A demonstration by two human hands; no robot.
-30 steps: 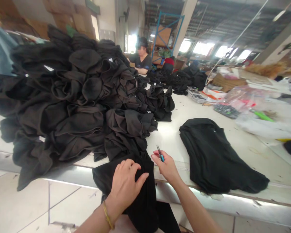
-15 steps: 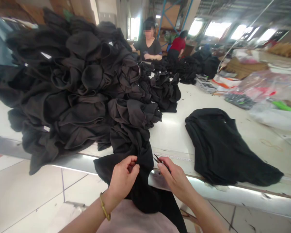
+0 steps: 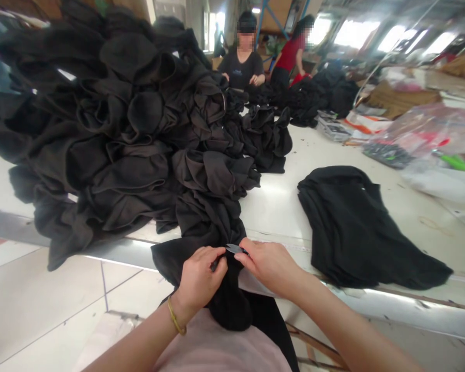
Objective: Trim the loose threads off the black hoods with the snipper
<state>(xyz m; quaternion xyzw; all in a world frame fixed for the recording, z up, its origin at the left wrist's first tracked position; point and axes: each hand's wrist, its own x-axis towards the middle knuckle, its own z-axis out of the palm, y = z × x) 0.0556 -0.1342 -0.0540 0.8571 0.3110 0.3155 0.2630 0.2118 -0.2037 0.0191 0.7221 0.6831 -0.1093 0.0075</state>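
A black cloth piece (image 3: 228,305) hangs over the table's front edge onto my lap, its upper part running into the big heap. My left hand (image 3: 203,276) is closed on a fold of it, pinching between thumb and fingers. My right hand (image 3: 269,263) is wrapped round small thread snips (image 3: 234,249). Their pointed blades aim left, close to my left fingertips and over the black cloth; whether they touch it I cannot tell.
A tall heap of black garments (image 3: 135,160) covers the left of the white table (image 3: 271,206). Stacked flat black pieces (image 3: 349,227) lie to the right. Plastic bags (image 3: 422,134) lie farther back. Two people (image 3: 242,70) are across the table by more black cloth.
My right hand has moved left, bringing the snips from beside the cloth to my left fingertips. My left hand keeps its pinch. Across the table, the person in red has straightened up.
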